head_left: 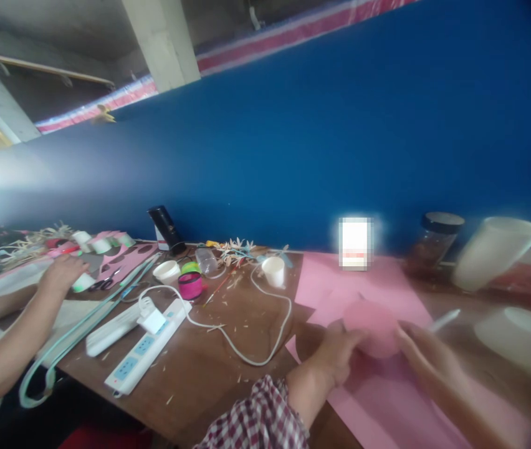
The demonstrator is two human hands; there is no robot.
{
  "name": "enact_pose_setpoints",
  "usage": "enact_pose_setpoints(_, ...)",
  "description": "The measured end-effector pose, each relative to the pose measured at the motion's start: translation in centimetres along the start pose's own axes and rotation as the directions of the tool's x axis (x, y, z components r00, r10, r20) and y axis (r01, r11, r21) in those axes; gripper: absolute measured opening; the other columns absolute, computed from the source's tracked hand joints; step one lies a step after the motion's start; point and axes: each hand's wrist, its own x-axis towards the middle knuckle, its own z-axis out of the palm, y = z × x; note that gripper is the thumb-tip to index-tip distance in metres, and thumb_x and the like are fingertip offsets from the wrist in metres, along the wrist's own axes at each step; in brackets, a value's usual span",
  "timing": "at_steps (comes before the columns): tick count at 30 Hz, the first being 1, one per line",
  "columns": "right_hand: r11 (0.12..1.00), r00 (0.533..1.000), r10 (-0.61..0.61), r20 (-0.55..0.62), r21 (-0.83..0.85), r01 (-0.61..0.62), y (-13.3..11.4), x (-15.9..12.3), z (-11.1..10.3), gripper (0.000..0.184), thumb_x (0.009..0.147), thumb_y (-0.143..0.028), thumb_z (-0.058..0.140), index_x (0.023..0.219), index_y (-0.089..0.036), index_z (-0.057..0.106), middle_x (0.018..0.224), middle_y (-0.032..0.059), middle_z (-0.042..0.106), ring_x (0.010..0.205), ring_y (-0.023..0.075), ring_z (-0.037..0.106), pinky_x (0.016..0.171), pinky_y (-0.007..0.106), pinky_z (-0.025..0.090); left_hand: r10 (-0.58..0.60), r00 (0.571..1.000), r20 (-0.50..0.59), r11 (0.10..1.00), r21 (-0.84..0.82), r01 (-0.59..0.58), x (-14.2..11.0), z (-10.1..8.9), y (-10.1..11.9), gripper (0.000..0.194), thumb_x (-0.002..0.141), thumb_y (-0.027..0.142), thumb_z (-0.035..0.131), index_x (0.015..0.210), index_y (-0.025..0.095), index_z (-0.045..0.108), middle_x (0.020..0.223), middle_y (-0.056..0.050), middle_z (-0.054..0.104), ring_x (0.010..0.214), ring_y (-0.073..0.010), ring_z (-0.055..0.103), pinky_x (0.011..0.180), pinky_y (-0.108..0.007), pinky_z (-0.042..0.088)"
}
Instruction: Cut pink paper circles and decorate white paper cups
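Between my two hands is a round pink paper disc (372, 325), held at its left and right edges above larger pink paper sheets (363, 280). My left hand (335, 350), below a checked sleeve, pinches the disc's left edge between thumb and fingers. On the opposite edge, my right hand (427, 352) grips with the thumb nearest me; it is somewhat blurred. A dark round gap shows in the sheet beside my left wrist. Just beyond my right fingers lies a thin white stick-like object (445, 320), too blurred to name.
White power strips (146, 349) and a looping cable (265, 362) lie left. Paper cups (273, 272) and a pink tape roll (190, 285) stand behind. Blurred containers (499, 254) crowd the right. A co-worker's hand (65, 271) is at far left, near scissors (104, 282). A blue partition (293, 162) rises behind.
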Motion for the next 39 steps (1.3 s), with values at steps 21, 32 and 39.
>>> enact_pose_setpoints(21, 0.926, 0.979, -0.196, 0.051, -0.320, 0.202, 2.2, -0.1, 1.5, 0.033, 0.085, -0.042, 0.044, 0.102, -0.023, 0.064, 0.065, -0.0003, 0.068, 0.051, 0.0176, 0.062, 0.046, 0.025, 0.046, 0.385, 0.923, 0.012, 0.684, 0.668, -0.294, -6.2, -0.6, 4.7, 0.033, 0.081, 0.028, 0.060, 0.110, 0.016, 0.055, 0.099, -0.009, 0.062, 0.089, -0.0174, 0.060, 0.078, -0.029, 0.047)
enact_pose_setpoints(32, 0.778, 0.839, -0.544, -0.034, -0.394, 0.489, 2.0, -0.2, 1.3, 0.032, 0.091, -0.039, 0.041, 0.100, -0.017, 0.063, 0.095, 0.0088, 0.067, 0.081, 0.0234, 0.062, 0.072, 0.035, 0.048, 0.552, 0.831, 0.071, -0.071, 0.997, -0.037, -6.8, -8.1, 13.8, 0.022, 0.089, 0.032, 0.046, 0.093, 0.020, 0.065, 0.091, -0.003, 0.071, 0.081, -0.0136, 0.065, 0.072, -0.022, 0.049)
enact_pose_setpoints(39, 0.729, 0.779, -0.626, -0.040, -0.385, 0.566, 1.7, -0.4, 1.4, 0.027, 0.090, -0.033, 0.044, 0.100, -0.016, 0.062, 0.092, 0.0088, 0.066, 0.084, 0.0239, 0.060, 0.073, 0.035, 0.046, 0.589, 0.795, -0.147, -0.265, 0.894, 0.361, -2.9, -13.8, 19.4, 0.017, 0.088, 0.027, 0.050, 0.088, 0.019, 0.066, 0.089, -0.007, 0.068, 0.087, -0.0221, 0.063, 0.078, -0.038, 0.048)
